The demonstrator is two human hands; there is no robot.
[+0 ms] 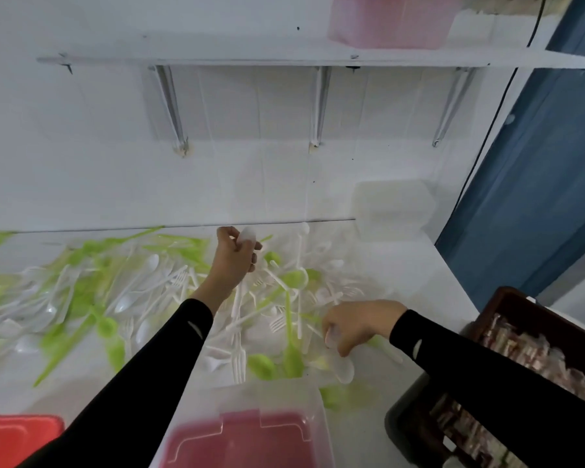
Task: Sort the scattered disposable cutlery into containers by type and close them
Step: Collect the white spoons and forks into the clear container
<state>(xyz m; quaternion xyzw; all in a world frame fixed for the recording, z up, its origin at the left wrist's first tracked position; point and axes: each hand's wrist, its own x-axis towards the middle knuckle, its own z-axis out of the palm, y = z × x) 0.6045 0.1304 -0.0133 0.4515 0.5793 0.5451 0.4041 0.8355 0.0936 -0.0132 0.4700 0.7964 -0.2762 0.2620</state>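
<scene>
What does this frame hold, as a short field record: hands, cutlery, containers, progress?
cutlery: white and green pieces mixed on the counter
left hand: above the cutlery, grips a white spoon
right hand: low on the cutlery, pinches a white utensil, type blurred
containers: clear tub nearest, red showing through it; second clear tub at back right; red lid near left
progress: cutlery unsorted

Dark wooden crate (520,298) of wrapped packets, right of the right hand (358,324). Blue panel (537,180), black cable (483,146) beyond it. Bracketed shelf (250,60) above the left hand (232,261).
</scene>
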